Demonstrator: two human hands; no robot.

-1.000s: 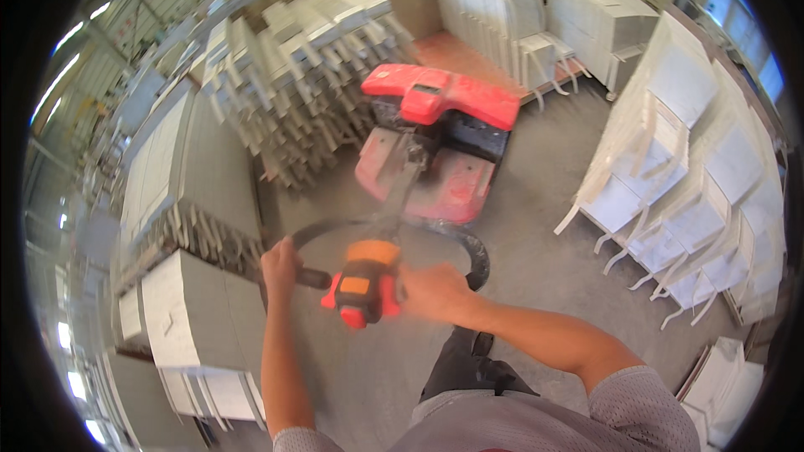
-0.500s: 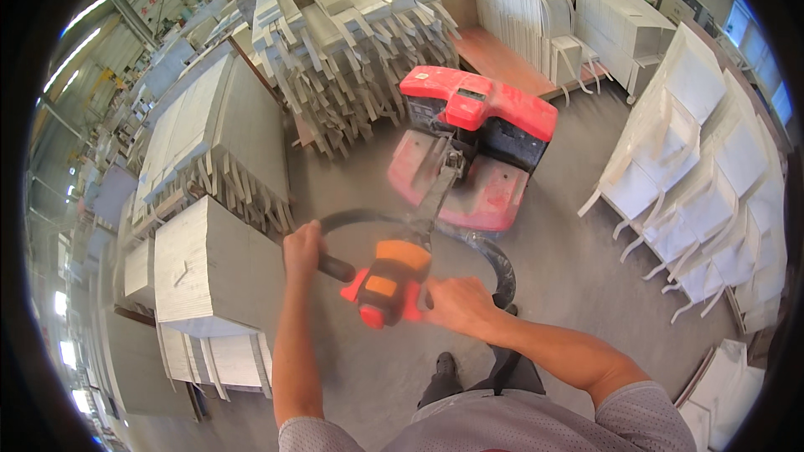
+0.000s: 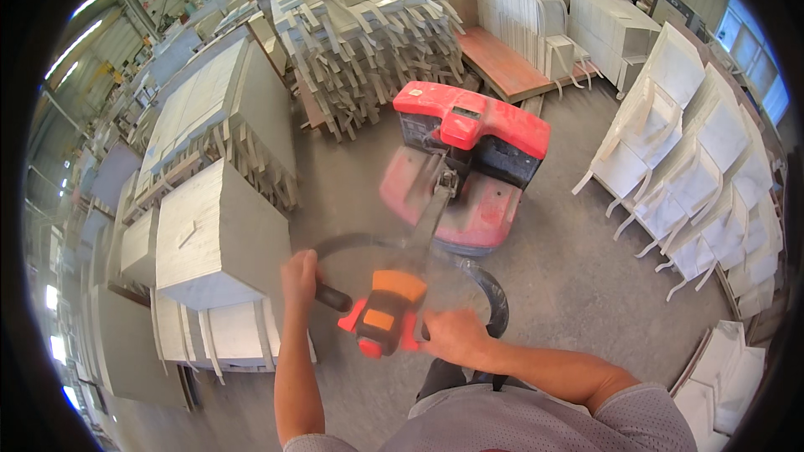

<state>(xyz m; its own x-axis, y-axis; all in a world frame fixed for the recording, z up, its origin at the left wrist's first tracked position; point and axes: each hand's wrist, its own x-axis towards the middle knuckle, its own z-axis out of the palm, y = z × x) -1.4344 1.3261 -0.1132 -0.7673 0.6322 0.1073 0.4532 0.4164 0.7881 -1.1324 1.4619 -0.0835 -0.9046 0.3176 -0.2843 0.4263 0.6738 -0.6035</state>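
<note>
A red and black electric pallet truck point(image 3: 473, 121) stands in front of me, its arm running down toward my body. At the arm's near end is the control head point(image 3: 387, 314), black with orange panels and red parts. My left hand point(image 3: 300, 274) is closed round the black handle on its left, beside a black grip point(image 3: 333, 296). On the other side, my right hand point(image 3: 456, 336) is wrapped round the right-hand grip, which it mostly hides. A black curved loop point(image 3: 496, 293) arches beyond both hands.
Stacked pale slabs point(image 3: 222, 234) with strips between them stand close on the left. A large strip pile point(image 3: 360, 50) lies ahead. White strapped slabs point(image 3: 670, 151) lean along the right, with more pieces point(image 3: 712, 385) at lower right. A reddish board point(image 3: 502, 63) lies at the back.
The control head and truck body sit slightly lower in view. The near left stack has shifted upward, and the right-hand slabs slightly left. Both hands keep their hold; my shoe is no longer seen.
</note>
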